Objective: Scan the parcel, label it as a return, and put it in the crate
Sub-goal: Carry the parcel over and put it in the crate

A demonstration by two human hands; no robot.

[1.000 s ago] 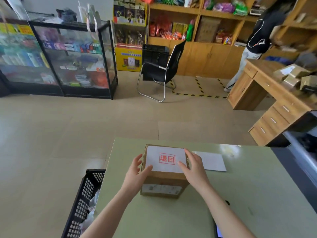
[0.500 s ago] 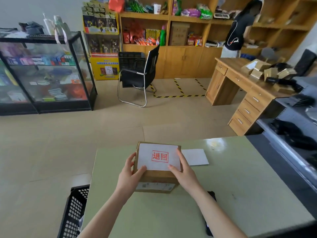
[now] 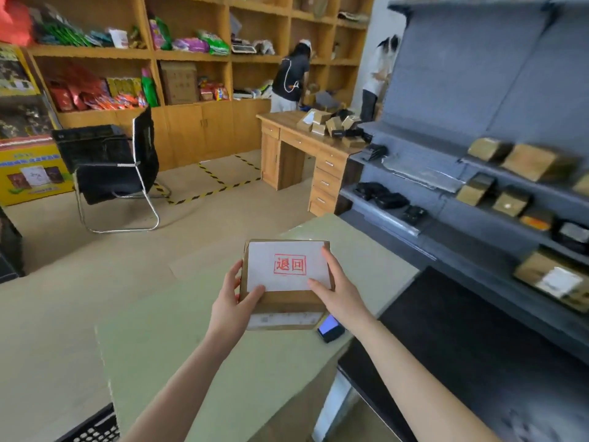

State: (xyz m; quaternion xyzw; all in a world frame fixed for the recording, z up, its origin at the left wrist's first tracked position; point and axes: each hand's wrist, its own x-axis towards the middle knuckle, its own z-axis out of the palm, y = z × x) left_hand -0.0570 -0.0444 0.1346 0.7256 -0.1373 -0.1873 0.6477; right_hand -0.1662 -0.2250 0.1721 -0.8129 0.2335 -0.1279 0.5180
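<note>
Crate peeks in at bottom left, beside the green worktop. Left hand clamps the box on its left edge, thumb on the white return label. Right hand grips the right edge. Box held above the worktop; a phone lies just right.

brown cardboard parcel, white red-stamped return label on top

Parcel above the table, phone just right, crate lower left
</note>
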